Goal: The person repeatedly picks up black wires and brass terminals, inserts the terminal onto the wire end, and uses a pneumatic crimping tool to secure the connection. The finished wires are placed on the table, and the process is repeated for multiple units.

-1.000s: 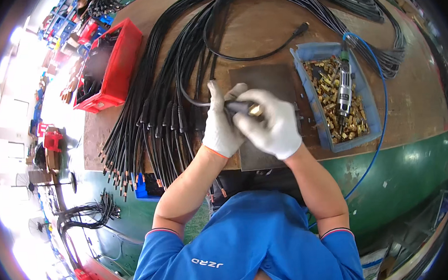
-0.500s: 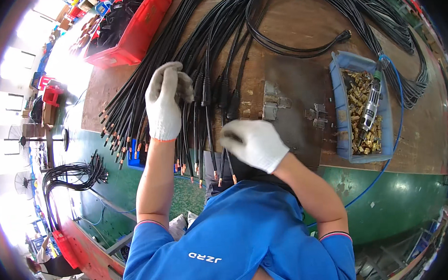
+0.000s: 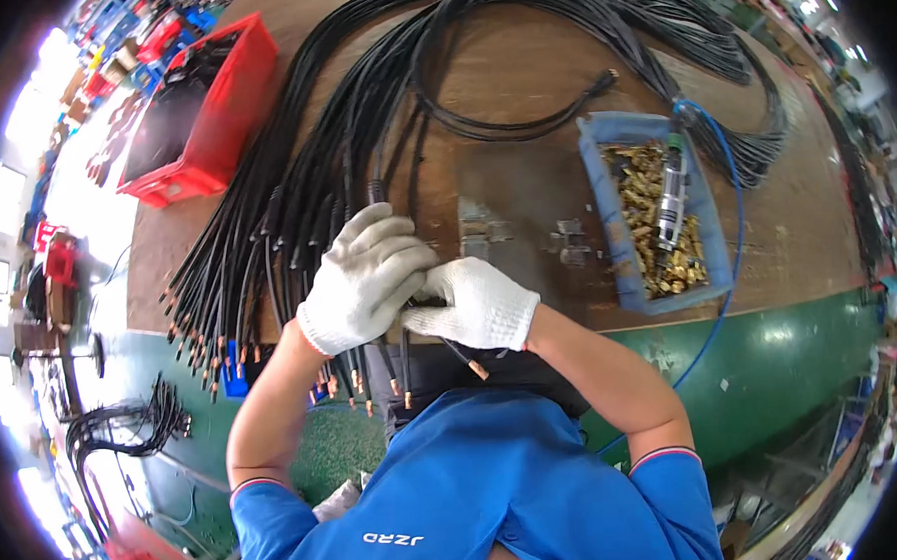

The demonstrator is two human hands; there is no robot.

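My hands, both in white gloves, meet at the table's near edge over the black cables. My left hand is closed over a black cable, whose thick ribbed sleeve shows just beyond the fingers. Against its fingertips, my right hand pinches the same bundle from the right, with the thumb pressed in; the grip itself is partly hidden. From below the right hand a cable end with a bare copper tip sticks out toward me. To the left, many more black cables fan out, their copper ends hanging past the table edge.
At the right stands a blue bin of brass fittings, with a silver power screwdriver lying on them and a blue hose beside it. A red crate holds black parts at far left. Clear plastic pieces lie mid-table.
My two hands have come together over the cables; they were apart, the left raised and the right blurred in motion. The whole view has shifted, so the bin and crate appear further left.
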